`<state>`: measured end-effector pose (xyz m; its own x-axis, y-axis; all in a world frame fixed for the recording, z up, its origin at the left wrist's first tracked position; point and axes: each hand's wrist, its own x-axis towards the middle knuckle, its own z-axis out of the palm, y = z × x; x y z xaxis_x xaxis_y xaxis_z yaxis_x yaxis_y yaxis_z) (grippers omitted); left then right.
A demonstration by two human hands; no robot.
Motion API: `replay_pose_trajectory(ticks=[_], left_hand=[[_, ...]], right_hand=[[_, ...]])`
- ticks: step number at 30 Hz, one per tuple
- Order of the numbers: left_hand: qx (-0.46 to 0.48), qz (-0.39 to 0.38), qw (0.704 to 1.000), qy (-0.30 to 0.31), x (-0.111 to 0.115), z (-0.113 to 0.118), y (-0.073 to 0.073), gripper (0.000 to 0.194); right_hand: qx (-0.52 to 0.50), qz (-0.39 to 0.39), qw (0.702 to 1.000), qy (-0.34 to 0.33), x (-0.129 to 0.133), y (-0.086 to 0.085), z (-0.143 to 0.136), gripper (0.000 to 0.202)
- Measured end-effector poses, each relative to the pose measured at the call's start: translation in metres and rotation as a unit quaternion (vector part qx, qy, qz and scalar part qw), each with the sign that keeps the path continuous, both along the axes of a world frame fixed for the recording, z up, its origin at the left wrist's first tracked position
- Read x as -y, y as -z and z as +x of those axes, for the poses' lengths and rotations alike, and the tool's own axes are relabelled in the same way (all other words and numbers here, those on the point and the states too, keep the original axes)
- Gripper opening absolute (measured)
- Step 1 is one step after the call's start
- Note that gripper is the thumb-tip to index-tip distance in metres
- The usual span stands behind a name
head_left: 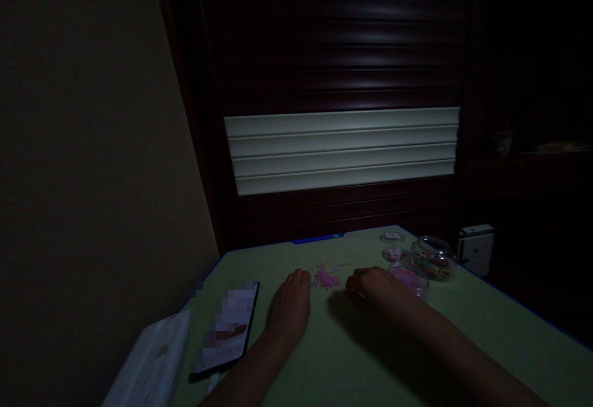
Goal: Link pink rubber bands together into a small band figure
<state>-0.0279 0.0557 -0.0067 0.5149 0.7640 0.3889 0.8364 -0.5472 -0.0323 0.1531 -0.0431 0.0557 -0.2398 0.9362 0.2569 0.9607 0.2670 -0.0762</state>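
Just left of the loose heap of small pink pieces point(327, 278), my left hand point(291, 303) lowers its fingertips; right of it, my right hand point(374, 285) curls. I cannot tell whether either grips anything. Farther right on the pale-green, blue-edged table point(347, 364) stands a clear round jar point(434, 247).

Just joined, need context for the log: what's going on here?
A person works bare-handed at a green table in dim light. The left hand and right hand flank a loose pile of small pink pieces; too dark to tell if either holds one. Clear containers stand beyond the right hand, some with colourful contents. A device with a lit screen lies left of the left hand.
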Motion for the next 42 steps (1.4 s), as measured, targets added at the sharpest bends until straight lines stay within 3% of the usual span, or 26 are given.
replay_pose_trajectory(ticks=[5, 13, 27, 42], left_hand=[[0.031, 0.009, 0.999, 0.024, 0.007, 0.002, 0.002, 0.029], [0.021, 0.054, 0.992, 0.110, 0.022, 0.010, -0.005, 0.029], [0.007, 0.099, 0.983, 0.153, 0.028, 0.012, -0.008, 0.029], [0.022, 0.087, 0.979, 0.181, 0.029, 0.011, -0.008, 0.028]], right_hand=[[-0.036, 0.015, 0.999, 0.008, 0.000, -0.001, -0.001, 0.024], [-0.072, 0.032, 0.997, 0.015, -0.001, 0.001, -0.001, 0.026], [-0.124, 0.030, 0.992, -0.015, -0.005, 0.009, 0.000, 0.027], [-0.118, 0.017, 0.993, -0.003, -0.005, 0.009, 0.000, 0.023]])
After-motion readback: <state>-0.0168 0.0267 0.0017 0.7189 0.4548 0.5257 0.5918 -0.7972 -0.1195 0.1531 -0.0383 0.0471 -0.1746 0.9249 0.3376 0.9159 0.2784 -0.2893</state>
